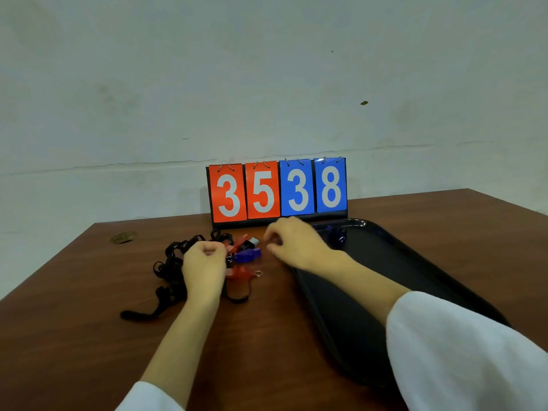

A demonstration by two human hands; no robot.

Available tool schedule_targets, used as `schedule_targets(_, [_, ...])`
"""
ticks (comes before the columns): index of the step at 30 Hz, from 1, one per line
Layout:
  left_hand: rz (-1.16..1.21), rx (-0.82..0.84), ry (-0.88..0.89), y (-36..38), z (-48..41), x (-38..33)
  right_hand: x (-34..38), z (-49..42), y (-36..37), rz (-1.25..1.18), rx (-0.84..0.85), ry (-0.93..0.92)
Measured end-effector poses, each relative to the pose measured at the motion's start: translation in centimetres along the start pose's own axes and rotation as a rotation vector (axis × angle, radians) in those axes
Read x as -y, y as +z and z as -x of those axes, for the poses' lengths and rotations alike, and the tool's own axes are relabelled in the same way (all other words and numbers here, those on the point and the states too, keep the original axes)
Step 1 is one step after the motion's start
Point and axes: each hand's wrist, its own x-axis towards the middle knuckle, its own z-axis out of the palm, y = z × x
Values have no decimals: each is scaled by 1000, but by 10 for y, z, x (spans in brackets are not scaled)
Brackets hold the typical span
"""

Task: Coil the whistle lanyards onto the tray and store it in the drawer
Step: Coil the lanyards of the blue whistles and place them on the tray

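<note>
A tangle of black lanyards [173, 262] lies on the brown table left of centre. Several whistles sit beside it: a purple one [248, 254], a red one with a key ring [240, 272], and a red and a black one behind [247, 241]. My left hand [204, 266] rests on the tangle, its fingers curled into the cords near the whistles. My right hand [293, 244] hovers just right of the whistles with loosely bent fingers and nothing visible in them. The black tray [391, 262] lies under my right forearm. A blue whistle [338, 235] sits at its far left corner.
A flip scoreboard [277, 189] reading 35 and 38 stands at the table's back edge against the wall, right behind the whistles. A small brass disc [123, 237] lies at the far left of the table. No drawer is in view.
</note>
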Motion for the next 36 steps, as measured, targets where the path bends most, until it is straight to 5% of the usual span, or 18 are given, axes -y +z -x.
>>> schedule_targets(4, [-318, 81, 193, 7, 4, 8, 17, -24, 31, 120, 114, -95])
schedule_targets(13, [-517, 85, 398, 10, 10, 7, 10, -13, 22, -57, 83, -10])
schedule_targets(20, [-357, 56, 467, 17, 28, -7, 27, 43, -36, -640, -15, 162])
schedule_targets(25, [-87, -40, 477, 13, 38, -21, 27, 61, -52, -1706, 168, 344])
schedule_targets(28, [11, -50, 385, 12, 35, -24, 26, 67, -54, -2028, 217, 331])
schedule_targets(33, [-26, 19, 287, 13, 32, -18, 25, 66, -63, -2077, 100, 408])
schedule_targets(36, [-51, -27, 271, 12, 30, -20, 17, 67, -58, -1661, 138, 408])
